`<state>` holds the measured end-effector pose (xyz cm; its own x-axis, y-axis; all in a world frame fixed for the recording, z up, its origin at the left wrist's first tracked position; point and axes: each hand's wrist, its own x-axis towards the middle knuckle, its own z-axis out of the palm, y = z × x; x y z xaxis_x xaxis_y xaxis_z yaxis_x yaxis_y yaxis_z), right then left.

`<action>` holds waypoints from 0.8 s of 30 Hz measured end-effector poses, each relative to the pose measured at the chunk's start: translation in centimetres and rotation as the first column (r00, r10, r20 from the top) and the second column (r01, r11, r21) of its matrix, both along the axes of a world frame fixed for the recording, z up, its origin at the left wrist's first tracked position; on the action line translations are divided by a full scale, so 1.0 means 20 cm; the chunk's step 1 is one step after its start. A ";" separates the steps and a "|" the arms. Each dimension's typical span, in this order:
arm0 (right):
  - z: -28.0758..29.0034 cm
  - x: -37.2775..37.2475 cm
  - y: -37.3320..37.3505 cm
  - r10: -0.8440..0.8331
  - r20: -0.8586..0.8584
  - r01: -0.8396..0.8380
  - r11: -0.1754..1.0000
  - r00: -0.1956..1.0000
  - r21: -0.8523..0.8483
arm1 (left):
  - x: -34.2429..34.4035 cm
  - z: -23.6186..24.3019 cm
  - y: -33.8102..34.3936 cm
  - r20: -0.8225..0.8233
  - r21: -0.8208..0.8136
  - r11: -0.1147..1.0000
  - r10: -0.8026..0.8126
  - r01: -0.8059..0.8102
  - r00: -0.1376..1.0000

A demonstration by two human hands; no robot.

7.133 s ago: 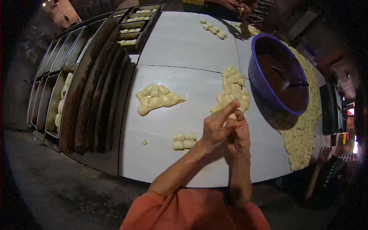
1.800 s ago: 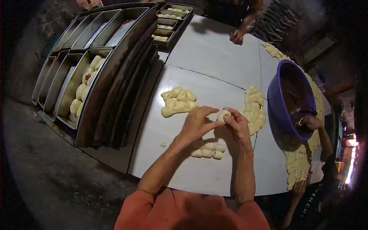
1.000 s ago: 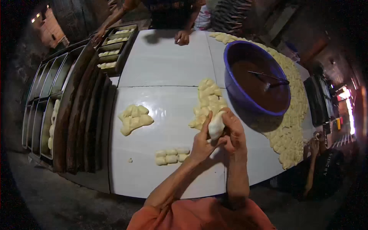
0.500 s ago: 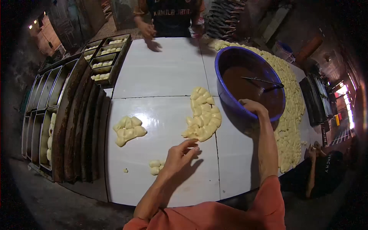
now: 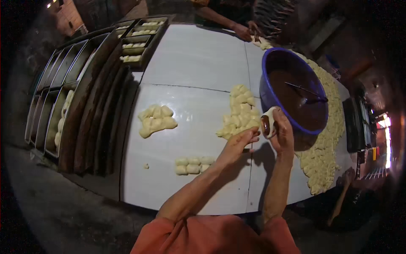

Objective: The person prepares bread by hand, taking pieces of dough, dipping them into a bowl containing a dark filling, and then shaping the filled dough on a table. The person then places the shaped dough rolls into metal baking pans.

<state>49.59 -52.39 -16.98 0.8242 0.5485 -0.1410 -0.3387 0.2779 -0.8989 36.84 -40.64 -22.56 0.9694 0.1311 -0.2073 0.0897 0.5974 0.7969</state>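
My right hand [image 5: 282, 133] is raised beside the blue basin, closed around a flattened piece of dough [image 5: 272, 113] with a glossy brown filling [image 5: 265, 124] on it. Close to its left, my left hand [image 5: 242, 143] has its fingers stretched out and apart, with nothing visible in them. It is at the near end of a heap of pale dough pieces [image 5: 243, 111]. Brown paste [image 5: 282, 86] fills part of the blue basin [image 5: 265, 78], where a dark thin-handled tool [image 5: 302, 89] rests. Under my left forearm lie short rows of shaped dough pieces [image 5: 193, 165].
Another dough heap [image 5: 156, 120] sits left on the white table [image 5: 194, 59]. Metal baking tins [image 5: 69, 70] line the left side, some holding dough. Many dough pieces [image 5: 315, 169] cover the right side. At the far edge, another person's hands [image 5: 247, 31] touch dough.
My right hand has come away from the basin and now holds dough with brown filling. My left hand has moved toward it. The view has shifted, and the far person's hands are now at the dough.
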 end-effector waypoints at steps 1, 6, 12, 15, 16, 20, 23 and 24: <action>0.00 -0.09 0.08 -0.065 -0.072 0.064 0.998 0.995 -0.013 | -0.01 0.01 0.00 -0.031 -0.166 0.984 0.064 -0.068 0.997; -0.20 -0.27 0.14 0.080 -0.064 -0.073 0.992 0.995 0.107 | -0.17 0.02 0.13 -0.095 -0.399 0.896 0.170 -0.194 0.981; -0.29 -0.55 0.30 0.102 0.445 0.019 0.965 0.890 -0.261 | -0.32 -0.01 0.33 -0.196 -0.135 0.906 0.373 -0.402 0.907; -0.26 -0.66 0.39 0.124 0.623 0.184 0.895 0.772 -0.406 | -0.35 -0.04 0.33 -0.219 -0.045 0.909 0.395 -0.414 0.892; -0.26 -0.68 0.41 0.098 0.569 0.209 0.868 0.816 -0.450 | -0.35 -0.08 0.33 -0.180 0.024 0.906 0.420 -0.423 0.889; -0.37 -0.66 0.42 0.060 0.635 0.220 0.910 0.770 -0.352 | -0.35 -0.11 0.37 -0.042 0.093 0.899 0.433 -0.428 0.900; -0.32 -0.69 0.45 0.027 0.389 0.131 0.918 0.921 -0.374 | -0.35 -0.09 0.45 -0.097 -0.029 0.942 0.330 -0.334 0.939; -0.28 -0.70 0.46 0.003 0.185 0.063 0.935 0.983 -0.349 | -0.34 -0.09 0.49 -0.104 -0.059 0.963 0.255 -0.262 0.961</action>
